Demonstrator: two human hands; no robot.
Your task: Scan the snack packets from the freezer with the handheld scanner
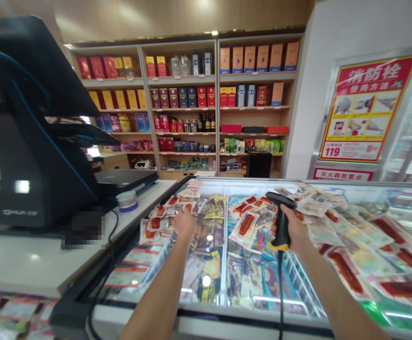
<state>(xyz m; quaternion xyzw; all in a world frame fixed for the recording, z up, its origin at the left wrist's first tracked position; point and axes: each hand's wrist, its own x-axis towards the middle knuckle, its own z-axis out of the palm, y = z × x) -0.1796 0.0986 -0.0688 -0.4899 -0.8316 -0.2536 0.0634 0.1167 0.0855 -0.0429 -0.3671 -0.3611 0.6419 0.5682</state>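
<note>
My right hand (pixel 295 230) is wrapped around the grip of a black and yellow barcode scanner (pixel 282 225), held upright above the freezer's glass lid. From its base a black cord runs down toward me. Farther left, my left hand (pixel 185 224) has its fingers curled in at the edge of a clear packet of sausage (pixel 154 223), in a small pile lying on the glass; its fingertips are partly hidden. Under and beyond the scanner lies a middle group of sausage packets (pixel 246 223). A wide, overlapping spread of more packets (pixel 345 269) covers the right side.
Left of the freezer (pixel 206 312) stands a counter (pixel 25 269) with a black checkout terminal (pixel 46 141), a small round tub (pixel 127 201) and a loose cable (pixel 113 245). Shelves (pixel 182 80) of boxed goods line the back wall. A red poster (pixel 368 108) hangs at right.
</note>
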